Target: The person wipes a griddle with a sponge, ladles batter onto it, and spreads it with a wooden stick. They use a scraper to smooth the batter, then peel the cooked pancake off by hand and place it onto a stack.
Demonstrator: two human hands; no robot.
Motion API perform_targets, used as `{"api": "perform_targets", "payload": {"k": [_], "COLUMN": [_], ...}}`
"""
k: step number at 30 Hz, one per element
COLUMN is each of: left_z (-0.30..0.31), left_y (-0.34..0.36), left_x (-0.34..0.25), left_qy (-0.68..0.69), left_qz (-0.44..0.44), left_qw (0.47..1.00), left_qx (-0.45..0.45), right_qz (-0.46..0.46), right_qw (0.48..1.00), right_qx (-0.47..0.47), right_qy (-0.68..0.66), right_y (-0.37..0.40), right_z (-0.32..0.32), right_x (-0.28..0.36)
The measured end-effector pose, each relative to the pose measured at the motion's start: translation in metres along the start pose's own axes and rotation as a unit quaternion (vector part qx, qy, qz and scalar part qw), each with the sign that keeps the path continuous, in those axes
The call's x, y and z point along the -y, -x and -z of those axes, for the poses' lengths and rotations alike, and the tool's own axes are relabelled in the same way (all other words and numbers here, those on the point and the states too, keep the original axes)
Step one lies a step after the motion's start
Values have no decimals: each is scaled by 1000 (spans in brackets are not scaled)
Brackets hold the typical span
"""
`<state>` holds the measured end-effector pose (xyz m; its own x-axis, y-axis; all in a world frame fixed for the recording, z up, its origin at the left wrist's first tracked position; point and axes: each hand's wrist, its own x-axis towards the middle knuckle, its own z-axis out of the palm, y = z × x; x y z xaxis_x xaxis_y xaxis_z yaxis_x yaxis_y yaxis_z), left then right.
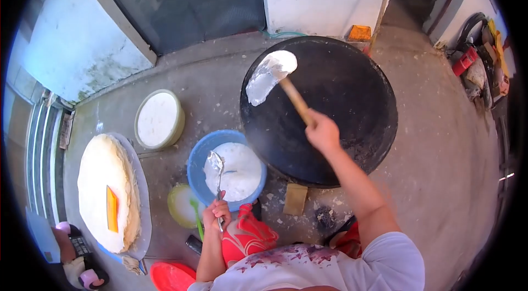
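Observation:
My right hand (323, 131) is wrapped round the wooden handle of a spreader (296, 98) over the large round black griddle (341, 87). The spreader's head is hidden or coated by white batter (269, 73) at the griddle's upper left. My left hand (216, 213) grips a metal spoon (220, 178), its batter-coated bowl held above the blue basin (193, 167). White batter (236, 173) lies in that basin, just left of the griddle.
A tall stack of thin flatbreads (99, 192) with an orange scraper (112, 208) on it stands at left. Nearby are a pale tub of white batter (177, 126), a green bowl (179, 206) and a red basin (170, 277). A brick (295, 199) lies below the griddle.

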<state>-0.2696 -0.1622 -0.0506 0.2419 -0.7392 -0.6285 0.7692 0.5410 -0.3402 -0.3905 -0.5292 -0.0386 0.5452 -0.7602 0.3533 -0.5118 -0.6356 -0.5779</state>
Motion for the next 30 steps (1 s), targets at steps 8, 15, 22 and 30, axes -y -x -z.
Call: {"api": "perform_targets", "payload": {"k": [8, 15, 22, 30], "left_z": [4, 5, 6, 7], "left_y": [-2, -4, -9, -14], "left_x": [-9, -7, -9, -17], "left_qy": [-1, 3, -12, -6], "left_qz": [3, 3, -6, 2], "left_qw": [1000, 1000, 999, 999], "left_qx": [-11, -28, -33, -38], "right_qz": [-54, -17, 5, -38], "right_qw": [986, 970, 964, 990], "right_qx": [36, 19, 102, 92], "right_qy": [153, 240, 247, 101], "right_y": [-38, -41, -52, -1], "right_z": [13, 28, 9, 23], "right_x": [-6, -28, 26, 16]}}
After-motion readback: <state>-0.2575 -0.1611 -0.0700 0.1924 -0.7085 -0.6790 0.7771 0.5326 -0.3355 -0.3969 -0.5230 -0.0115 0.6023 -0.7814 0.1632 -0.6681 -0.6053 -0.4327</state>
